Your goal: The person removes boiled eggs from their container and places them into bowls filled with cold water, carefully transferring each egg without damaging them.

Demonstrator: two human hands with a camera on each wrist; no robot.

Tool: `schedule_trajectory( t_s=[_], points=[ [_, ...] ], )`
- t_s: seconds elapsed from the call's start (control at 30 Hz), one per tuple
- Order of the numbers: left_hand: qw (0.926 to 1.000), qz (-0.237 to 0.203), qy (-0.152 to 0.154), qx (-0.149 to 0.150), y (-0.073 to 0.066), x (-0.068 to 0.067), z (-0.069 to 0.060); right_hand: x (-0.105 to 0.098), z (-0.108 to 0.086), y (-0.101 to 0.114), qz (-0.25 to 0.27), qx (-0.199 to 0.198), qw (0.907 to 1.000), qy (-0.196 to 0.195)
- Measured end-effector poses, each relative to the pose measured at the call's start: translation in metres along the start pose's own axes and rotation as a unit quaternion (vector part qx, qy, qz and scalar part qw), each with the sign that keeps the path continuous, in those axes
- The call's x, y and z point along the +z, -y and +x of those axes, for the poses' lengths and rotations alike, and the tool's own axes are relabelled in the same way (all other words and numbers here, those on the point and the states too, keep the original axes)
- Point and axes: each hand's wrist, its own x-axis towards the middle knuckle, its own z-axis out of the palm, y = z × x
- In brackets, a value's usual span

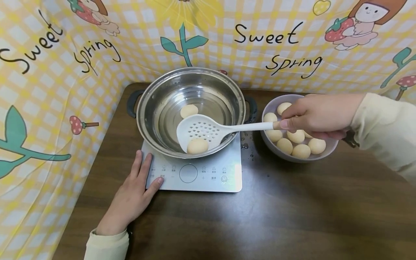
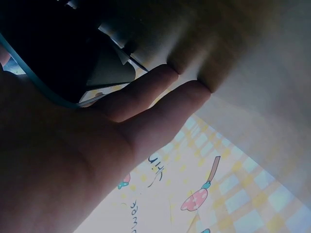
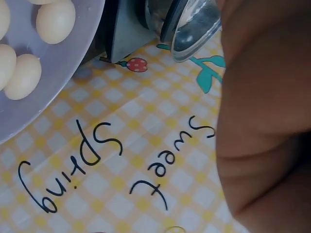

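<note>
A white slotted spoon (image 1: 208, 127) reaches over the steel pot (image 1: 143, 124), an egg (image 1: 197, 146) lying in its perforated bowl near the front rim. My right hand (image 1: 316, 112) grips the spoon's handle above the grey-purple bowl. Another egg (image 1: 189, 111) lies in the pot, just behind the spoon. My left hand (image 1: 131, 193) rests with straight, spread fingers at the left edge of the white induction cooker (image 1: 195, 184), thumb on its front panel. The left wrist view shows those fingers (image 2: 165, 116) against the dark underside of the cooker.
Several eggs (image 1: 301, 151) fill the bowl (image 1: 282, 154) right of the pot. Water drops (image 1: 245, 146) dot the brown table (image 1: 276, 216) between them. A yellow-checked cloth (image 1: 221, 47) covers the wall behind and at left. The pot's dark handles (image 1: 132, 104) stick out sideways.
</note>
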Motion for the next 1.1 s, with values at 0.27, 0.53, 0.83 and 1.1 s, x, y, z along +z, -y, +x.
schedule_trajectory(
  t_s=[0.27,0.53,0.83,1.1],
  points=[
    [1.0,-0.004,-0.003,0.0,0.001,0.001,-0.002,-0.014,0.013,0.006,0.038,0.013,0.9975,0.057],
    [0.9999,-0.008,-0.008,0.003,0.002,0.002,-0.002,-0.021,0.022,-0.002,0.116,0.004,0.9862,0.118],
    [0.9999,-0.007,-0.008,0.009,0.0,0.001,0.0,-0.027,0.014,-0.017,0.166,-0.003,0.9762,0.14],
    [0.9999,-0.01,-0.008,0.011,0.0,-0.001,-0.001,-0.031,0.003,-0.037,0.168,-0.012,0.9772,0.13]
  ],
)
